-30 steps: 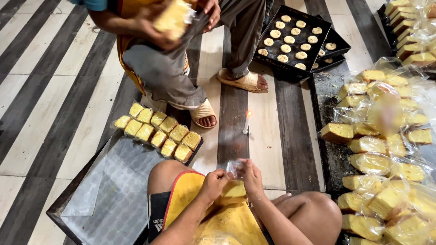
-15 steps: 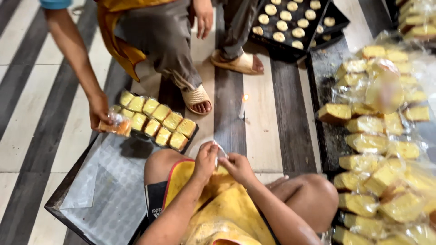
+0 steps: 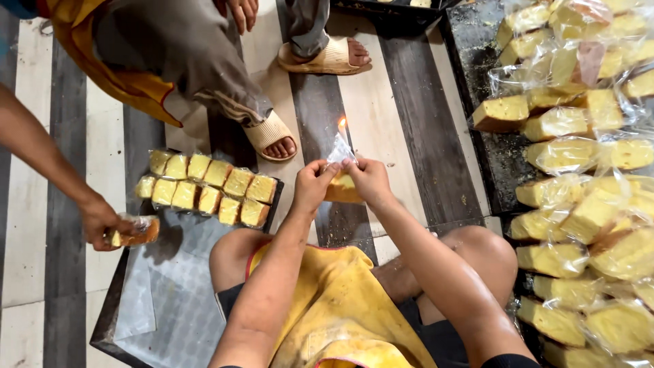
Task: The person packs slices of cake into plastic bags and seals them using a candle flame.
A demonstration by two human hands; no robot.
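Two-handed hold, seen from the head view, the only one: left hand [image 3: 315,184] and right hand [image 3: 368,178] both closed in a pinch on the neck of a clear bag [image 3: 338,151], with a yellow cake slice [image 3: 343,189] inside it, hanging between the hands above the striped floor [image 3: 402,102] and in front of the knees. Held just beside a small candle flame [image 3: 342,125], the top of the plastic almost touching it. Probably a risk of too much heat here: could melt a hole instead of a clean seam, or shrink the film down onto the cake, if kept at the flame too long or pushed too deep. Could also burn a fingertip, with both pinches so near the fire. Might slip and drop the slice on the floor if one pinch loosens, since nothing supports it from below. To the left, a dark tray [image 3: 163,300] with two rows of unwrapped slices [image 3: 208,187], and a co-worker's hand [image 3: 101,221] closed on another wrapped piece [image 3: 139,232] at the tray's edge; well apart from the flame, so little danger there. A sandalled foot [image 3: 272,140] near the candle, though: could knock it over with one careless step. To the right, a big pile of bagged slices [image 3: 586,204], near enough to catch melted plastic or fire if the candle falls that way.
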